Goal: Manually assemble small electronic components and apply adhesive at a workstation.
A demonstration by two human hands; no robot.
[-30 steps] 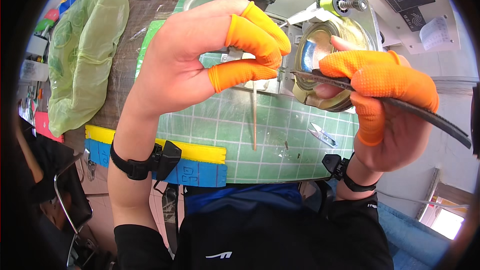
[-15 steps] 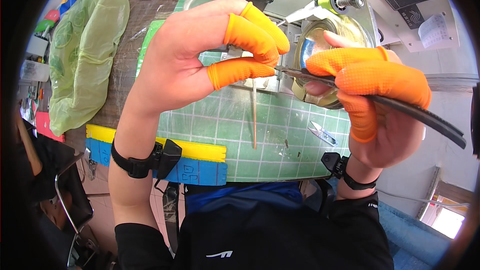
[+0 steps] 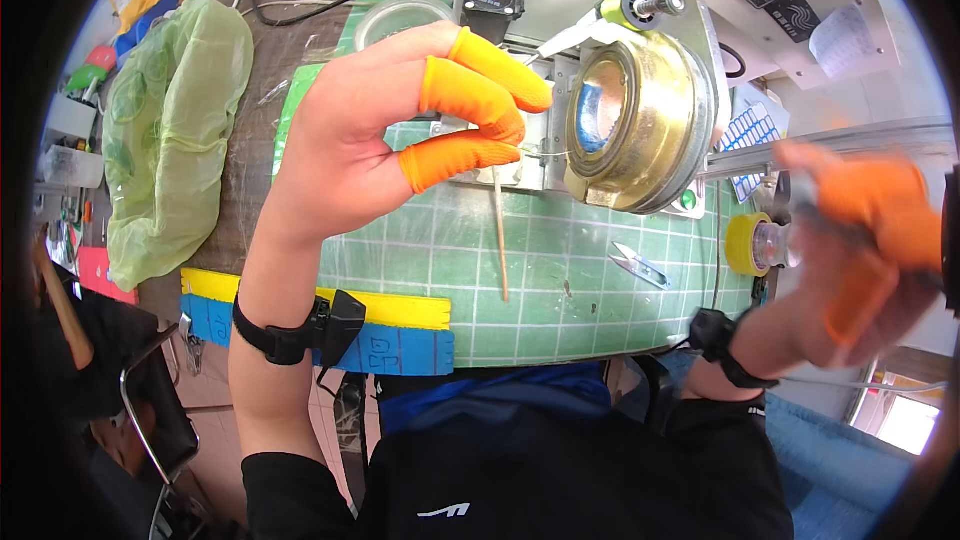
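Orange finger cots cover several fingers of my left hand (image 3: 375, 125), whose thumb and fingertips are pinched together. A fine pale thread or wire (image 3: 547, 154) runs from that pinch towards a brass-coloured round drum (image 3: 655, 130) on the machine. Off to the right, my right hand (image 3: 865, 240) is smeared by motion, also in orange finger cots. A dark grey streak shows at its fingers, too blurred to name. Below my left fingertips a thin wooden stick (image 3: 502, 240) extends over the green gridded mat (image 3: 560, 325).
Small thread snips (image 3: 640, 266) lie on the mat. Right of the drum are a yellow tape roll (image 3: 742, 244) and a blue-and-white keypad (image 3: 750, 135). A yellow-and-blue strip (image 3: 410, 340) lines the front edge. At left rests a pale green cloth cover (image 3: 180, 130).
My right hand has swung away to the right from my left fingertips, where it held black tweezers, uncovering the drum. My left hand keeps its pinch and has shifted slightly left in view.
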